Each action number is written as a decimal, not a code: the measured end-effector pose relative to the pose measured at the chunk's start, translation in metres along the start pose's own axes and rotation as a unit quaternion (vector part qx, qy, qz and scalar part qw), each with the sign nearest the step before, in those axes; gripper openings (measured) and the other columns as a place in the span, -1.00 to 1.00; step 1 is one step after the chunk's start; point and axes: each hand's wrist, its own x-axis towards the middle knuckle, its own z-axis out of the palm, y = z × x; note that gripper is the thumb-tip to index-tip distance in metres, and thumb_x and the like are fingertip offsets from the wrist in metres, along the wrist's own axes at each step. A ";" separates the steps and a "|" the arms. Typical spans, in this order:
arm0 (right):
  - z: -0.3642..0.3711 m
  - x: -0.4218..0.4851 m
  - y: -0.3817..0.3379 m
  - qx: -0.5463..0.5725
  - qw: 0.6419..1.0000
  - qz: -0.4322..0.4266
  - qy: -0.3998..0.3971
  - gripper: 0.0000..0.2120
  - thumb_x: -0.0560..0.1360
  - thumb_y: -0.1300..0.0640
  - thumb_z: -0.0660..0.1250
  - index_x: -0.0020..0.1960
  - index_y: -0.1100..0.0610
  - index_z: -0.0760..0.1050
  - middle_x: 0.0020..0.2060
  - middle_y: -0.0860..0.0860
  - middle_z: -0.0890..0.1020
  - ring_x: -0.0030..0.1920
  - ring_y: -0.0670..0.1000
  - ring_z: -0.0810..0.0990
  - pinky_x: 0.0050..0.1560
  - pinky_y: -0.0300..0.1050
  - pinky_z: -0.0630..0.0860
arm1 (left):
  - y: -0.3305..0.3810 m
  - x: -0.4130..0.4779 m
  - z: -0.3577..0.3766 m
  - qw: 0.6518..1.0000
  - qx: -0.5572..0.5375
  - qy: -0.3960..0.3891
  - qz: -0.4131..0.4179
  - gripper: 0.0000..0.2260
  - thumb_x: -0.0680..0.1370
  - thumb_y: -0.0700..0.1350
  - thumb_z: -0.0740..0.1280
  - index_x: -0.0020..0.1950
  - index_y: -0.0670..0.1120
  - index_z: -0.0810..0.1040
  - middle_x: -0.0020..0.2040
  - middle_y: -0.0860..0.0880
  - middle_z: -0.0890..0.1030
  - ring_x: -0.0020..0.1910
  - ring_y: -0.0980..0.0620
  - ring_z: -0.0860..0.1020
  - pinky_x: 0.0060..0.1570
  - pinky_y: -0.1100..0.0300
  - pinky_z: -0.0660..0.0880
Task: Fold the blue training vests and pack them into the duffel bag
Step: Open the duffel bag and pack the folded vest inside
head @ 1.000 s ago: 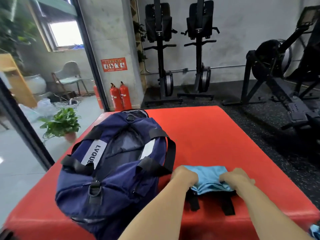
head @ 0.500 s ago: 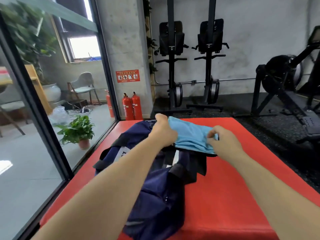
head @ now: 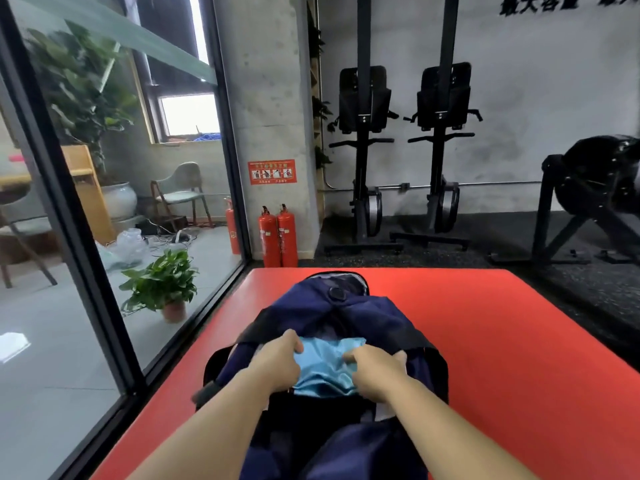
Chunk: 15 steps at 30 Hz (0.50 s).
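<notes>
Red mat (head: 502,341) is stretching wide right of the duffel bag (head: 363,313); the glass wall (head: 173,341) is hemming its left.

The duffel bag (head: 367,317) is dark navy with black straps (head: 420,341). In its opening the vest (head: 322,372) is plain light blue. Under the bag the mat (head: 502,341) is solid red. Beyond the bag stand two red fire extinguishers (head: 278,237), and to its left a green plant (head: 162,282).

A red padded platform (head: 502,341) with a smooth top stands on the dark speckled gym floor (head: 450,258), just beside a glass wall (head: 69,375). A navy duffel bag (head: 367,317) lies on its near middle.
</notes>
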 end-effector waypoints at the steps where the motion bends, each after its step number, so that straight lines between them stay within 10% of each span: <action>1: 0.001 0.005 0.003 -0.009 1.000 -0.002 -0.023 -0.48 0.53 0.26 0.10 0.42 -0.10 0.38 0.39 -0.03 0.45 0.39 0.05 0.38 0.43 0.14 0.02 | -0.002 0.008 0.004 1.000 0.009 -0.002 0.005 -0.70 0.49 -0.28 0.17 0.08 0.10 0.32 -0.07 -0.01 0.52 -0.07 -0.06 0.50 -0.08 0.14 0.42; 11: 0.017 0.024 0.015 -0.067 0.995 0.015 -0.070 -0.51 0.52 0.23 0.05 0.42 -0.01 0.32 0.38 0.02 0.44 0.36 0.08 0.38 0.25 0.08 0.13 | -0.014 0.032 0.024 0.996 -0.033 -0.073 0.036 -0.66 0.37 -0.20 0.16 0.02 0.19 0.39 -0.29 0.03 0.43 -0.30 -0.03 0.43 -0.24 0.13 0.41; 15: 0.019 0.023 0.016 -0.100 0.990 0.023 -0.099 -0.42 0.55 0.19 0.02 0.56 0.00 0.05 0.45 0.07 0.36 0.44 0.10 0.27 0.37 0.16 0.04 | -0.019 0.033 0.027 0.995 0.004 -0.089 0.051 -0.65 0.48 -0.31 0.17 0.15 0.08 0.37 -0.06 -0.03 0.43 -0.17 -0.02 0.45 -0.13 0.15 0.44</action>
